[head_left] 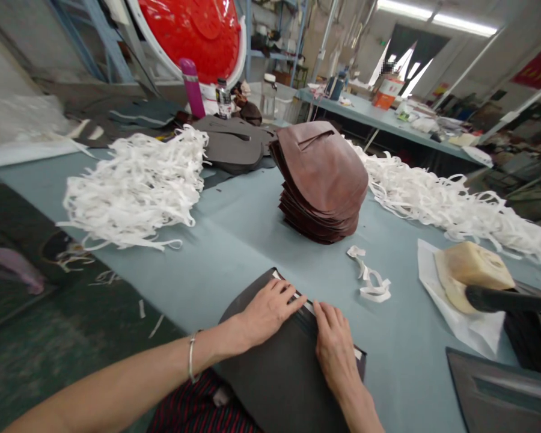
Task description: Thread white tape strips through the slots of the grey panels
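Observation:
A dark grey, leather-like panel (279, 379) lies at the near edge of the table, its lower part reaching toward my lap. White tape (308, 307) runs along its far edge, partly hidden under my fingers. My left hand (268, 313) rests flat on that edge, fingers outstretched and thumb pointing right along the tape. Close beside it, my right hand (336, 343) presses its extended fingers onto the same edge; its thumb is hidden. Beyond the hands stands a stack of brown leather pieces (324, 174), the top one slit.
Heaps of white strips (135, 189) lie at left and right back. A loose curled strip (372, 285) sits right of the panel. A yellowish block (480, 267) and black-handled tool (509, 299) rest on white paper (462, 313). Another dark panel (500, 391) lies at lower right.

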A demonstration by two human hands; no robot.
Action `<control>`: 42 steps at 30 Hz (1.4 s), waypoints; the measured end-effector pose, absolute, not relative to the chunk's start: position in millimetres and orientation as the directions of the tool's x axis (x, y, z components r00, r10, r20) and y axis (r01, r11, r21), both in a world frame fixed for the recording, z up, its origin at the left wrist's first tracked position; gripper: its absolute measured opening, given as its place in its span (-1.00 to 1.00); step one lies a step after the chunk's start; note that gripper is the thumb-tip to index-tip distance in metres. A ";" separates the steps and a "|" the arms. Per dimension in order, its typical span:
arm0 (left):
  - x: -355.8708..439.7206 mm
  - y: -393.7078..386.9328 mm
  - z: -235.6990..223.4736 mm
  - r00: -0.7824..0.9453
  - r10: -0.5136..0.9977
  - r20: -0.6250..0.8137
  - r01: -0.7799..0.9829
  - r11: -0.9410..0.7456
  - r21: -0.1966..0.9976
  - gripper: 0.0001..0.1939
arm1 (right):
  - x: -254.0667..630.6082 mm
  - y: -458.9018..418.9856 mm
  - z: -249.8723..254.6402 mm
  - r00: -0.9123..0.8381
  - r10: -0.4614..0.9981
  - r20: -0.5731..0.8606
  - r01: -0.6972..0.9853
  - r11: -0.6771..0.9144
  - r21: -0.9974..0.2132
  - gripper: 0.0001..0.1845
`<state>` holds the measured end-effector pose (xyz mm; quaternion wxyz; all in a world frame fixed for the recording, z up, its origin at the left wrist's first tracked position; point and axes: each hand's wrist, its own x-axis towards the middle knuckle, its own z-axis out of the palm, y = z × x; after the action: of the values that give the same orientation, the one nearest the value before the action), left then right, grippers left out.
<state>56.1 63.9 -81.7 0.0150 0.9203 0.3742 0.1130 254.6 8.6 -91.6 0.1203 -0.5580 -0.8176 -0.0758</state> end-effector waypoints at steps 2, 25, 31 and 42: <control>58.8 59.7 -78.7 0.683 0.699 0.210 0.697 -0.710 0.100 -0.65 | 239.4 13.2 -97.7 -0.364 0.883 0.298 0.924 0.383 -0.007 -0.52; 57.6 59.2 -92.0 0.650 0.736 0.190 0.709 -0.677 0.196 -0.60 | 212.8 23.1 -99.7 -0.374 0.875 0.308 0.926 0.369 0.076 -0.65; 64.0 54.6 -97.3 0.677 0.712 0.186 0.720 -0.693 0.036 -0.57 | 259.4 -16.1 -98.3 -0.377 0.883 0.281 0.926 0.354 0.128 -0.61; 69.5 49.3 -99.2 0.689 0.700 0.188 0.718 -0.694 -0.052 -0.57 | 314.1 -56.9 -88.5 -0.324 0.916 0.236 0.944 0.295 0.148 -0.73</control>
<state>69.5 49.3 -99.2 -0.0608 0.9170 0.3866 0.0769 314.1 -56.9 -88.5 0.0529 -0.5791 -0.8031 -0.1303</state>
